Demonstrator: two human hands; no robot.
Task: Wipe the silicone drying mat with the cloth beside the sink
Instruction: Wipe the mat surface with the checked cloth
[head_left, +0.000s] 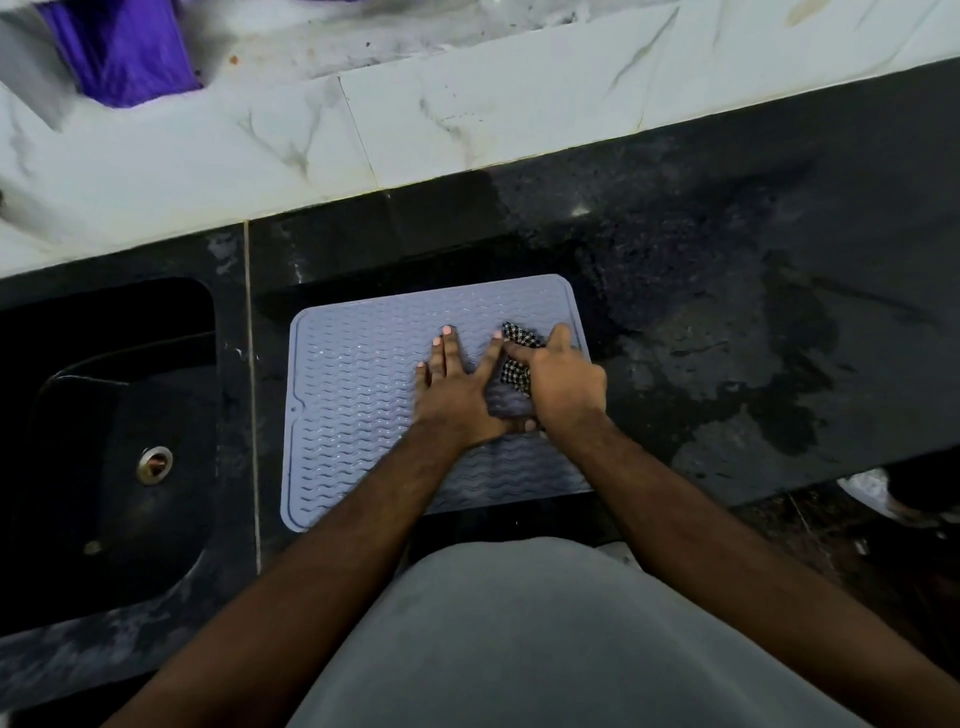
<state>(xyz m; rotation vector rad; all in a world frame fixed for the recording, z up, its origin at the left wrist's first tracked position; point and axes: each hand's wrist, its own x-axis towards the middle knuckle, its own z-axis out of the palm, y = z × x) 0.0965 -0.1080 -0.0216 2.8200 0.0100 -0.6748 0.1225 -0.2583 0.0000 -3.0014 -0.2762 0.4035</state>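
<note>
Head view: a person stands at a black stone counter (727, 291) and works a checked cloth (519, 358) over a grey silicone drying mat (358, 395); the mat lies flat on the counter just right of the black sink (109, 415), its near edge close to the counter's front, which puts it within easy reach of both arms.

The left hand (457, 389) lies palm down near the middle of the mat, its fingers straight and spread apart, the fingertips pressing the ribbed surface; the likely reason is to pin the flexible mat so it does not slide or buckle under the rubbing.

The right hand (563, 379) sits at the mat's right side, fingers curled and bunched around the cloth, which shows only as a crumpled patch between the two hands and touching the mat; bunching it this way probably gives a firm pad to press with; how much cloth is hidden under the palm cannot be told.

The counter to the right of the mat shows wet patches; a purple fabric (124, 52) lies on the pale marble ledge (467, 114) behind, well apart from the work; the wiping appears to be under way, with the left half of the mat probably yet to be covered.
</note>
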